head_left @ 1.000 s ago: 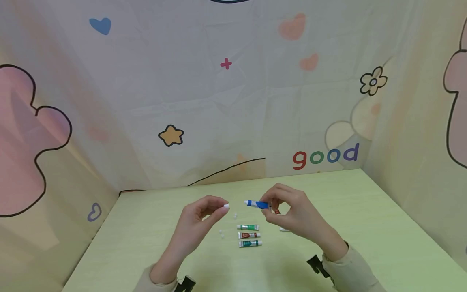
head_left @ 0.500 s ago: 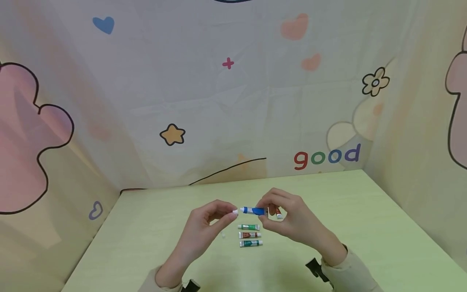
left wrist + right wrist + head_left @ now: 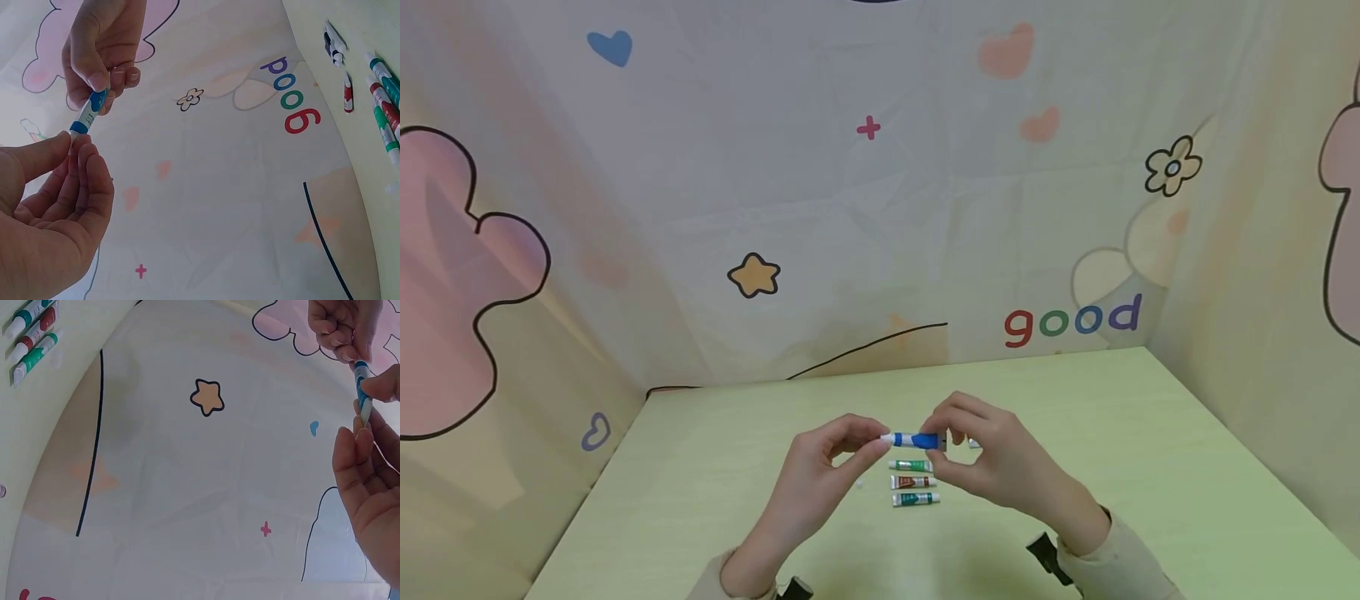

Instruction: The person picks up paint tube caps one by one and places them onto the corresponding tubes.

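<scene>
A small blue-and-white paint tube (image 3: 917, 440) is held level above the table. My right hand (image 3: 992, 457) pinches its flat end between thumb and fingers. At the other end, the thumb and fingertips of my left hand (image 3: 829, 467) pinch the white cap (image 3: 886, 438), which sits right at the tube's nozzle. In the left wrist view, the blue tube (image 3: 86, 117) bridges both hands. The fingers mostly cover the cap there. The right wrist view shows the tube (image 3: 360, 381) from behind the right hand.
Under the hands, a light green tube (image 3: 910, 466), a brownish-red one (image 3: 912, 482) and a dark green one (image 3: 915, 499) lie in a row on the table (image 3: 715, 500). A tiny white piece (image 3: 859, 483) lies left of them. A red tube (image 3: 348, 97) lies farther off.
My left hand has moved right with the white cap, and the right hand slightly left and down with the blue tube. Cap and nozzle, apart before, now meet.
</scene>
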The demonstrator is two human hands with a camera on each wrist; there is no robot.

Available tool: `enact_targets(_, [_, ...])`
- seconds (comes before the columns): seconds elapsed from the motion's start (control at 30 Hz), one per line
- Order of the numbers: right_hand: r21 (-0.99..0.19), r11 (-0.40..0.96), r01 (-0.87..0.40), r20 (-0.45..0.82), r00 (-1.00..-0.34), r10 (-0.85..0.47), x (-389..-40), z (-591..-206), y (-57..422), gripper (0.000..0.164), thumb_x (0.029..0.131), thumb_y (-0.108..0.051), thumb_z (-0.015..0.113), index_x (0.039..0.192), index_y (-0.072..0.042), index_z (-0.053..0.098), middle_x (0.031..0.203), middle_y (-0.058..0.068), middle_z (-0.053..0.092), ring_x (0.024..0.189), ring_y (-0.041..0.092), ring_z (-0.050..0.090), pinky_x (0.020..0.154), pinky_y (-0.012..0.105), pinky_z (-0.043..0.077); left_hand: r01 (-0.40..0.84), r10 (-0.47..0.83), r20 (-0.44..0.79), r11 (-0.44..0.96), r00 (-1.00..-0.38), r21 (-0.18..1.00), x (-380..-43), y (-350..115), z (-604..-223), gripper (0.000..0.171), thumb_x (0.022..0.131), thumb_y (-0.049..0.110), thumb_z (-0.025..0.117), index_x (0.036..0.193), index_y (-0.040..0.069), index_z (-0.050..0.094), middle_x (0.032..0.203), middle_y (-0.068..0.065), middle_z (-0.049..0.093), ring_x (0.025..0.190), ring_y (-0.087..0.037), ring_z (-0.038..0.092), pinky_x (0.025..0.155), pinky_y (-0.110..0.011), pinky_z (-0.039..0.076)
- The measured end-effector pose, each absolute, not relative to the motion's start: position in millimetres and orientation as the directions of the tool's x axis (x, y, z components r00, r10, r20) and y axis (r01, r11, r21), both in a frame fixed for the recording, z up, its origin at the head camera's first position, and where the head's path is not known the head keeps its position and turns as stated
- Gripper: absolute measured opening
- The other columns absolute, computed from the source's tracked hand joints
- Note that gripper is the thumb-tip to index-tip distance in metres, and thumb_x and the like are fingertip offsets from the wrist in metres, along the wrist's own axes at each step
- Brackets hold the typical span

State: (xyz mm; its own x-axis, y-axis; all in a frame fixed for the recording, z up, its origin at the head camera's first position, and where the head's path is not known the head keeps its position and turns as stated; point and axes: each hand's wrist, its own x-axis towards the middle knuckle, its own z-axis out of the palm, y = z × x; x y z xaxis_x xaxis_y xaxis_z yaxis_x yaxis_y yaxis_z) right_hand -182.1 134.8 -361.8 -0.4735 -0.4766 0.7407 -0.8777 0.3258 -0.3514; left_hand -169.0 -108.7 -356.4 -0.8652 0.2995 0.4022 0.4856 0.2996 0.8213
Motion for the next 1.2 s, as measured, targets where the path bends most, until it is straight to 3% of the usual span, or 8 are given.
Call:
enact_targets(0.13, [-0.294,0.310,-0.904,0.778,-0.415,-0.472,-182,-363,133,0.031,0.077,0.003,0.082,0.102,-0.012,0.069,0.097,-0.004,0.064,0.080,0.009,0.057,0.068,0.020,0.052,0.470,0.280,0.394,0.308,-0.876,0.827,-167,-108,-356,0.011,0.096,0.029,0.070,0.103,0.022,0.074,0.092,0.011,0.072,0.086,-0.011,0.070,0.086,-0.032,0.054])
enact_targets(0.6, [-0.316,0.279,-0.907,0.791,-0.415,-0.450,-184,-365,131,0.034,0.076,0.008,0.081,0.103,-0.009,0.069,0.100,-0.003,0.063,0.081,0.010,0.059,0.072,0.022,0.055,0.422,0.242,0.358,0.318,-0.902,0.849,-166,-103,-358,0.015,0.097,0.030,0.069,0.100,0.016,0.073,0.088,0.007,0.072,0.085,-0.011,0.070,0.086,-0.034,0.053])
enact_targets(0.67, [-0.281,0.276,-0.919,0.801,-0.383,-0.459,-185,-366,131,0.030,0.079,0.005,0.080,0.104,-0.008,0.069,0.100,-0.001,0.064,0.081,0.010,0.060,0.073,0.020,0.055,0.411,0.241,0.346,0.321,-0.907,0.853,-167,-102,-359,0.017,0.098,0.030,0.068,0.100,0.014,0.072,0.087,0.005,0.072,0.084,-0.013,0.069,0.084,-0.033,0.053])
enact_targets(0.8, [-0.172,0.295,-0.940,0.816,-0.304,-0.492,-187,-367,128,0.013,0.093,-0.012,0.071,0.104,-0.005,0.070,0.099,0.001,0.065,0.078,0.010,0.062,0.073,0.018,0.055,0.389,0.236,0.323,0.339,-0.917,0.857,-168,-101,-360,0.023,0.100,0.032,0.065,0.096,0.011,0.072,0.081,0.002,0.068,0.079,-0.017,0.066,0.076,-0.030,0.052])
enact_targets(0.9, [-0.070,0.335,-0.939,0.819,-0.246,-0.518,-187,-367,126,0.022,0.100,-0.024,0.060,0.103,-0.005,0.070,0.098,0.002,0.065,0.075,0.010,0.063,0.071,0.015,0.054,0.382,0.242,0.310,0.357,-0.919,0.853,-169,-101,-361,0.030,0.102,0.036,0.061,0.090,0.011,0.071,0.073,0.001,0.063,0.071,-0.016,0.060,0.063,-0.026,0.047])
enact_targets(1.03, [0.027,0.382,-0.924,0.814,-0.202,-0.544,-187,-367,125,0.023,0.099,-0.024,0.058,0.101,-0.005,0.070,0.097,0.003,0.065,0.073,0.011,0.063,0.068,0.014,0.053,0.363,0.247,0.284,0.384,-0.926,0.849,-170,-101,-363,0.041,0.103,0.044,0.056,0.079,0.012,0.065,0.064,0.001,0.054,0.056,-0.013,0.048,0.049,-0.024,0.035])
enact_targets(1.2, [0.102,0.409,-0.907,0.803,-0.168,-0.572,-186,-369,123,0.020,0.097,-0.023,0.060,0.099,-0.005,0.071,0.094,0.002,0.066,0.071,0.010,0.062,0.068,0.015,0.053,0.304,0.242,0.220,0.402,-0.945,0.864,-171,-102,-366,0.056,0.101,0.055,0.052,0.068,0.011,0.057,0.055,0.002,0.046,0.048,-0.010,0.039,0.045,-0.024,0.030])
